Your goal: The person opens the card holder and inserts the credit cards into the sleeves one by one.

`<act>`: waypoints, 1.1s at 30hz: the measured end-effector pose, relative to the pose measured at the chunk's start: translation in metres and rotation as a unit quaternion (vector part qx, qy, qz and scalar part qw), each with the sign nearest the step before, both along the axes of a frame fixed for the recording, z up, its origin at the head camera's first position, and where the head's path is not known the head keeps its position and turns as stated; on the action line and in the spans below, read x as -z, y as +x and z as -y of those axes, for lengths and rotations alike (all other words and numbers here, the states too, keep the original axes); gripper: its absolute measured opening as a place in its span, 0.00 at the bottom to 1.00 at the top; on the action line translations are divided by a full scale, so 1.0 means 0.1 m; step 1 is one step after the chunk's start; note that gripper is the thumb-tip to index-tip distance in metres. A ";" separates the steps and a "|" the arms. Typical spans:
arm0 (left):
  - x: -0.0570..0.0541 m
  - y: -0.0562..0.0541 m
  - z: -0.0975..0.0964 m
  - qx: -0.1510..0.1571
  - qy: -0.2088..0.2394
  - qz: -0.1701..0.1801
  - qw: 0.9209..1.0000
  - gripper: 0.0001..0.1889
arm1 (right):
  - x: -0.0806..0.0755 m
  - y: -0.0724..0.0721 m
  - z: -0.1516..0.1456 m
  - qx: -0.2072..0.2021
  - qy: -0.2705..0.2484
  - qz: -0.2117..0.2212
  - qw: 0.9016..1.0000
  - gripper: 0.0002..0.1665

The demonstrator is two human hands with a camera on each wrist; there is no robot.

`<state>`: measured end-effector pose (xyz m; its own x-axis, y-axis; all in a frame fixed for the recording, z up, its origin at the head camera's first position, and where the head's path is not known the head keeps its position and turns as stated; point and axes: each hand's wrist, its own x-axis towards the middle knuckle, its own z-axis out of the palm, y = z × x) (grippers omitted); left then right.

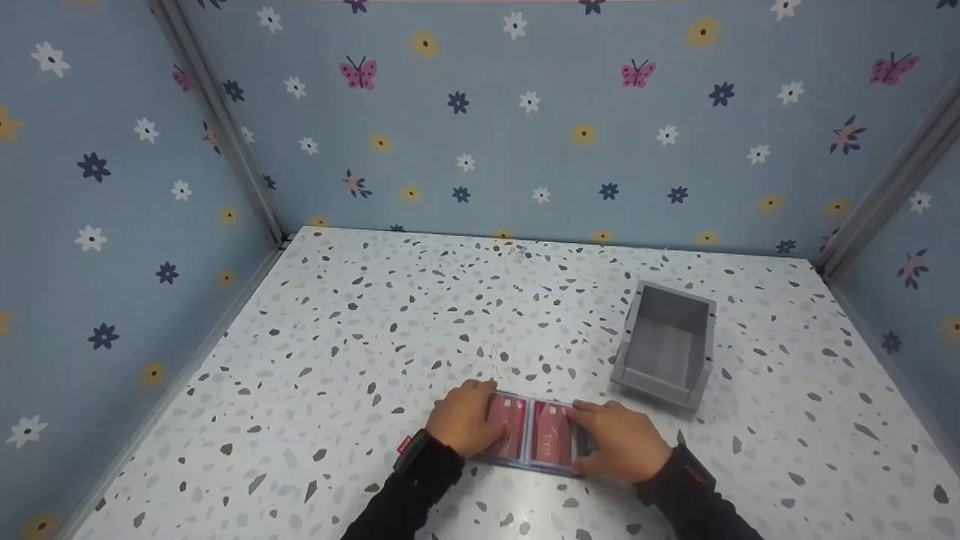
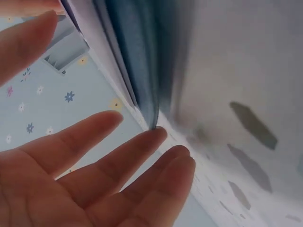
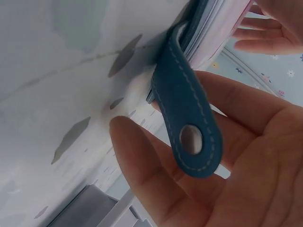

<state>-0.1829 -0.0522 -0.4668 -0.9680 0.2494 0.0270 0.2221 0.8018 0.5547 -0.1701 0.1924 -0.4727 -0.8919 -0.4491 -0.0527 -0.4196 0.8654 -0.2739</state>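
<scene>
A card holder [image 1: 530, 433] lies spread on the speckled table, red cards behind clear sleeves on both halves. Its cover is blue, seen edge-on in the left wrist view. My left hand [image 1: 466, 418] is at its left side, thumb over the left card; extended fingers [image 2: 158, 135] touch the cover's edge. At the opposite side my right hand [image 1: 626, 441] rests, index finger by the far edge and thumb by the near corner. A blue stitched strap [image 3: 187, 109] with a metal snap sticks out between the right hand's loosely spread thumb and fingers.
A grey open bin [image 1: 664, 341] stands behind and to the right of the right hand. Blue flowered panels [image 1: 495, 127] enclose the table [image 1: 360, 337] at the back and both sides. A small red tag [image 1: 404, 445] shows beside the left wrist's black band.
</scene>
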 end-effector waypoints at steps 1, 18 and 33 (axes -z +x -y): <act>-0.01 0.00 0.00 0.001 0.009 -0.006 1.000 0.31 | 0.00 0.00 0.00 -0.001 0.000 -0.002 1.000 0.45; -0.13 0.12 -0.18 0.129 0.095 -0.011 0.987 0.45 | 0.02 -0.02 0.03 -0.007 -0.028 -0.010 1.000 0.45; 0.00 0.18 -0.49 0.163 -0.040 -0.048 0.985 0.44 | 0.04 -0.06 -0.05 -0.032 -0.069 -0.010 0.997 0.43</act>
<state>-0.1652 -0.0030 -0.4668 -0.8306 0.5508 0.0827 0.5227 0.7196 0.4571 -0.1759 0.1973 -0.4763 -0.8611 -0.5075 0.0316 -0.4802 0.7912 -0.3787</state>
